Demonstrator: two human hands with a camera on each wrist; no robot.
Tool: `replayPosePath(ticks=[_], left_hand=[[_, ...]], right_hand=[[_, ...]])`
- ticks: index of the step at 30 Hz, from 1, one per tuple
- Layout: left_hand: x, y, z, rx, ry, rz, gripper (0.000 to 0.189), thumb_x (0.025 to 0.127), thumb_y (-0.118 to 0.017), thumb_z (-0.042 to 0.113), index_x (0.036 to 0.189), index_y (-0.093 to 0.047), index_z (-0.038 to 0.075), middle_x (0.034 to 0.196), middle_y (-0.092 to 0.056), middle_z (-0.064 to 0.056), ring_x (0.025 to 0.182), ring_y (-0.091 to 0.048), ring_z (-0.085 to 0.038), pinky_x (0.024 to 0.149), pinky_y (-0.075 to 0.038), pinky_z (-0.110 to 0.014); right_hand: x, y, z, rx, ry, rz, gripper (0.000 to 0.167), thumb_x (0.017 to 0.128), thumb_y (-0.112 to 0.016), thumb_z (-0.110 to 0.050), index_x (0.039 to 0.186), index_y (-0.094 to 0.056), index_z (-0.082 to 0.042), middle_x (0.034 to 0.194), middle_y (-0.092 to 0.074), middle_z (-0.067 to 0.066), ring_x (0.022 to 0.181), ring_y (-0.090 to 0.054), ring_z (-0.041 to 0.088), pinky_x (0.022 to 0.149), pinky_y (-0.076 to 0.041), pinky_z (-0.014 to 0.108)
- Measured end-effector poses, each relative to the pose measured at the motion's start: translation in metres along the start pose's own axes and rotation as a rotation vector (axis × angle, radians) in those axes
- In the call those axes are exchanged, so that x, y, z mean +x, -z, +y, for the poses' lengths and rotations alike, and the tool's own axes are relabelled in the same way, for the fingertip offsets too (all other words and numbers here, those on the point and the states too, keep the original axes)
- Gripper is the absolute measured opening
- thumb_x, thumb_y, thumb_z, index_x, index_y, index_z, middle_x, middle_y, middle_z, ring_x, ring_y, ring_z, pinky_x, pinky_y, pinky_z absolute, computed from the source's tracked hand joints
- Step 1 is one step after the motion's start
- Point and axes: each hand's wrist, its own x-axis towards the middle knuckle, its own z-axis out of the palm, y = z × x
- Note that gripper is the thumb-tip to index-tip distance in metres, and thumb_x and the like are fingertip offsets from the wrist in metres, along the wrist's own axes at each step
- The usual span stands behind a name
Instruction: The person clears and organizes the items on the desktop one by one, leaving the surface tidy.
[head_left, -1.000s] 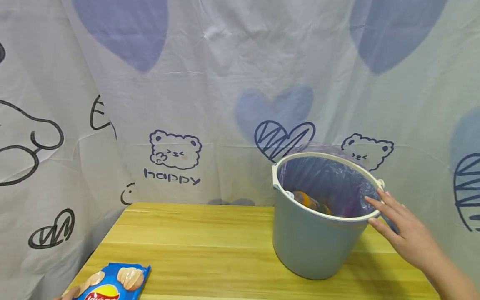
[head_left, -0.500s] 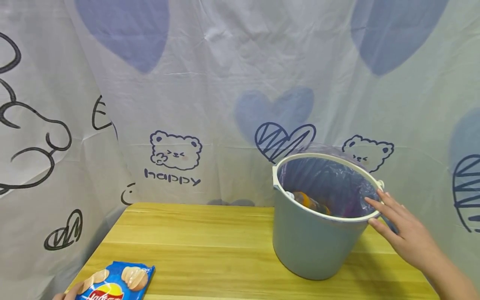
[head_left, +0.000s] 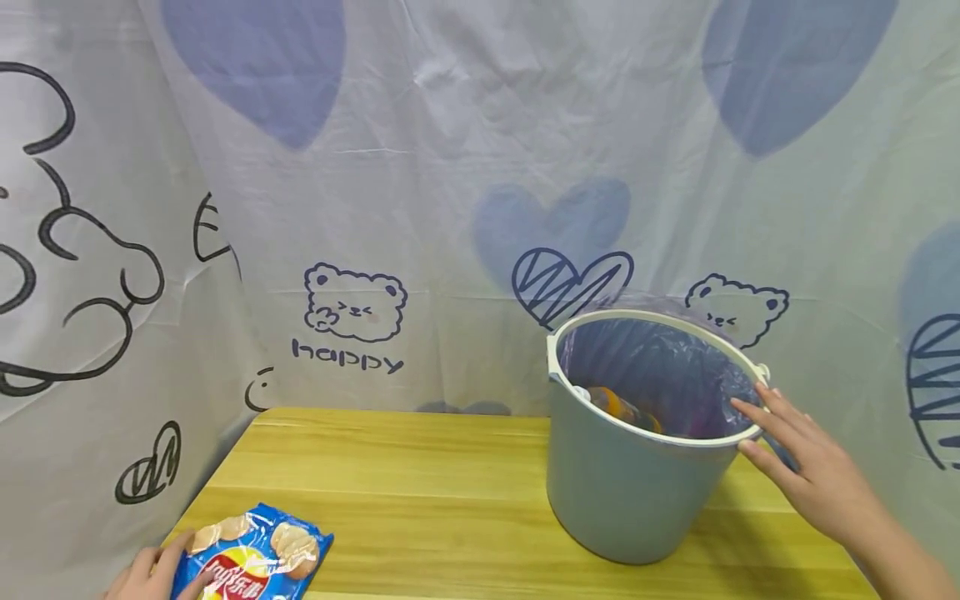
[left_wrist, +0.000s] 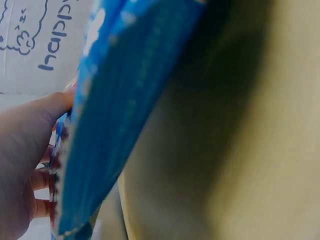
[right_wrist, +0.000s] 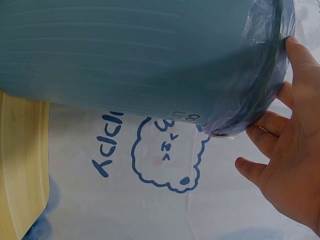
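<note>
At the lower left of the head view, my left hand [head_left: 150,575] grips the left edge of a blue bag of potato chips [head_left: 300,546]. The left wrist view shows the thumb and fingers at the edge of this chip bag [left_wrist: 110,120], tilted with its underside showing. My right hand [head_left: 813,471] rests on the right rim of a grey trash bin [head_left: 630,492], fingers fairly straight across the pale rim. In the right wrist view, the fingertips touch the bin's folded-over plastic liner [right_wrist: 250,75]. Inside the bin lies a bottle with an orange label [head_left: 611,404].
The bin stands on the right part of a wooden table [head_left: 420,475]. Behind it hangs a pale cloth [head_left: 442,350] printed with hearts and bears, which also runs down the left side.
My left hand and the chip bag have moved right and slightly up in the head view, and the bag has turned. The right hand stays on the bin's rim.
</note>
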Motion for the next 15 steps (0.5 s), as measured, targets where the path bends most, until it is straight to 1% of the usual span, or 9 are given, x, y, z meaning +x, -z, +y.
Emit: replayPosePath(ticks=[2, 3, 4, 6, 9, 12, 15], left_hand=[[0.0, 0.008, 0.008, 0.006, -0.002, -0.031, 0.115, 0.069, -0.048, 0.089, 0.137, -0.041, -0.005, 0.104, -0.053, -0.023, 0.083, -0.057, -0.029, 0.071, -0.05, -0.051], [0.001, 0.012, 0.012, 0.008, -0.009, -0.037, 0.116, 0.07, -0.047, 0.089, 0.138, -0.04, -0.005, 0.104, -0.053, -0.023, 0.082, -0.056, -0.028, 0.07, -0.051, -0.051], [0.0, 0.015, 0.016, 0.009, -0.021, -0.036, 0.115, 0.071, -0.047, 0.088, 0.138, -0.04, -0.005, 0.105, -0.053, -0.022, 0.082, -0.056, -0.027, 0.069, -0.051, -0.05], [0.0, 0.021, 0.024, 0.015, -0.05, -0.006, 0.112, 0.073, -0.047, 0.086, 0.138, -0.041, -0.005, 0.104, -0.053, -0.023, 0.081, -0.057, -0.027, 0.068, -0.052, -0.049], [-0.002, 0.026, 0.035, 0.026, -0.095, 0.07, 0.105, 0.077, -0.05, 0.082, 0.136, -0.044, -0.004, 0.103, -0.053, -0.022, 0.082, -0.056, -0.029, 0.068, -0.051, -0.05], [-0.003, 0.03, 0.045, 0.035, -0.142, 0.167, 0.092, 0.079, -0.06, 0.072, 0.135, -0.047, -0.001, 0.104, -0.054, -0.022, 0.083, -0.056, -0.031, 0.067, -0.05, -0.053], [-0.004, 0.033, 0.055, 0.046, -0.19, 0.28, 0.079, 0.08, -0.071, 0.056, 0.132, -0.05, 0.001, 0.103, -0.055, -0.021, 0.081, -0.055, -0.03, 0.067, -0.05, -0.054]], right_hand=[[0.0, 0.0, 0.001, -0.002, -0.001, 0.003, 0.049, 0.099, -0.056, -0.021, 0.146, -0.045, -0.02, 0.162, -0.023, 0.01, 0.146, 0.003, -0.01, 0.124, 0.004, 0.039], [0.001, 0.0, 0.001, -0.006, -0.002, 0.006, 0.049, 0.098, -0.056, -0.021, 0.146, -0.045, -0.021, 0.162, -0.023, 0.009, 0.145, 0.003, -0.012, 0.124, 0.004, 0.037], [0.001, 0.0, 0.001, -0.012, -0.001, 0.009, 0.049, 0.098, -0.056, -0.021, 0.146, -0.045, -0.021, 0.162, -0.024, 0.009, 0.144, 0.003, -0.013, 0.124, 0.004, 0.035], [0.001, 0.0, 0.001, -0.018, -0.001, 0.013, 0.048, 0.098, -0.056, -0.022, 0.145, -0.046, -0.02, 0.162, -0.023, 0.008, 0.144, 0.003, -0.013, 0.124, 0.005, 0.031], [0.002, 0.0, 0.001, -0.016, -0.004, 0.013, 0.048, 0.098, -0.056, -0.022, 0.146, -0.046, -0.02, 0.162, -0.023, 0.007, 0.145, 0.003, -0.012, 0.124, 0.005, 0.031], [0.001, 0.0, 0.0, -0.006, -0.008, 0.007, 0.048, 0.099, -0.056, -0.021, 0.146, -0.045, -0.02, 0.162, -0.023, 0.009, 0.146, 0.002, -0.01, 0.124, 0.004, 0.036], [0.001, -0.001, 0.0, -0.003, -0.012, 0.001, 0.048, 0.099, -0.056, -0.022, 0.146, -0.045, -0.02, 0.162, -0.023, 0.009, 0.147, 0.002, -0.008, 0.124, 0.004, 0.038]])
